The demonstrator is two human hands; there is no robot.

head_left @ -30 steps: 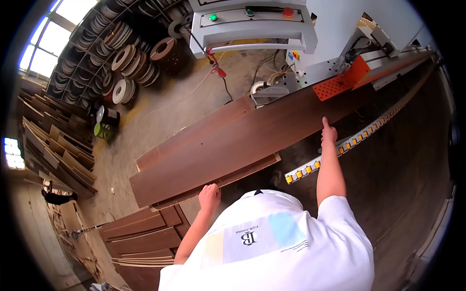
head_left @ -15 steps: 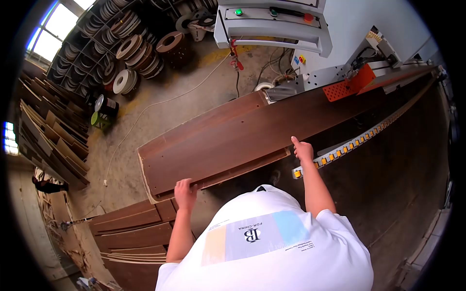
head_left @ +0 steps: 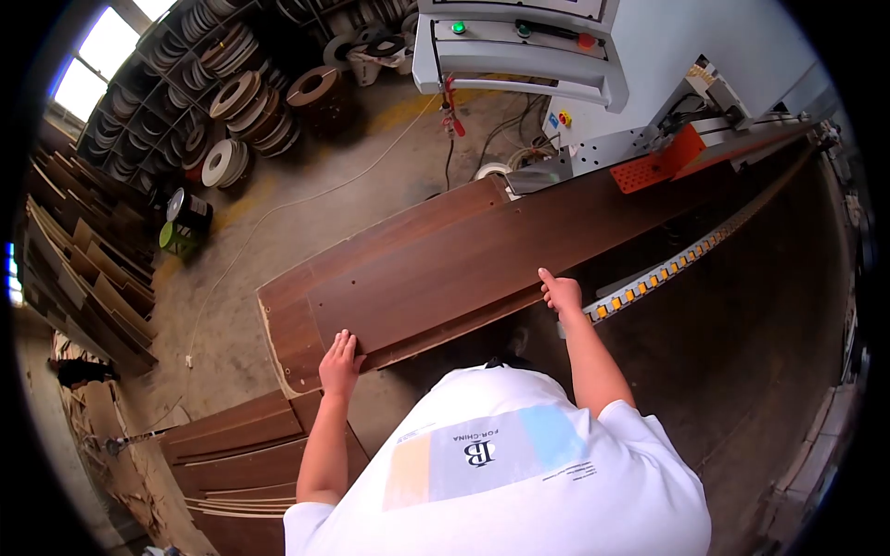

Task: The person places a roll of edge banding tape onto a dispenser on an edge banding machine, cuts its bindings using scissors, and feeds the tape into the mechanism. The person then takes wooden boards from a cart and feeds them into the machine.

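A long dark brown wooden panel (head_left: pixel 436 278), with small holes near its left end, lies on top of another brown board (head_left: pixel 286 315) that sticks out past it. My left hand (head_left: pixel 340 363) is at the panel's near left corner, fingers stretched out against its end. Along the near long edge, my right hand (head_left: pixel 562 293) grips the panel with its thumb on top and its other fingers curled at the side. The panel's far end runs beside an orange perforated guard (head_left: pixel 644 173) on the machine.
A grey machine with a control panel (head_left: pixel 519 42) stands ahead. A rail with yellow rollers (head_left: pixel 640 289) runs off to the right. Stacked brown boards (head_left: pixel 232 431) sit at lower left. Rolls of edging (head_left: pixel 250 102), a green stool (head_left: pixel 176 239) and a cable lie beyond.
The upper panel has slid right toward the machine, baring more of the board beneath at its left end. My left hand has followed onto the panel's corner; my right hand stays by the near edge.
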